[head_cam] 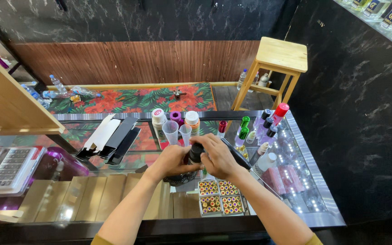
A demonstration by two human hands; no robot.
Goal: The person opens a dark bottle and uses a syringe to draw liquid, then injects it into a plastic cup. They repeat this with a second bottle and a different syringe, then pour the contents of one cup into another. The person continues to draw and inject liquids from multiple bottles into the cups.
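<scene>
Both hands (196,159) over glass counter (305,181)

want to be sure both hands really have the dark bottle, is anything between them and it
Nothing visible does. The left hand wraps the dark bottle at its side and the right hand covers its black cap from the other side. The two clear cups stand just behind, apart from the hands.

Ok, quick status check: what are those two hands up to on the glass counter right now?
Left hand gripping dark bottle. Right hand closed over its black cap. Two clear plastic cups just behind, trays of small vials in front; nothing between the hands.
</scene>
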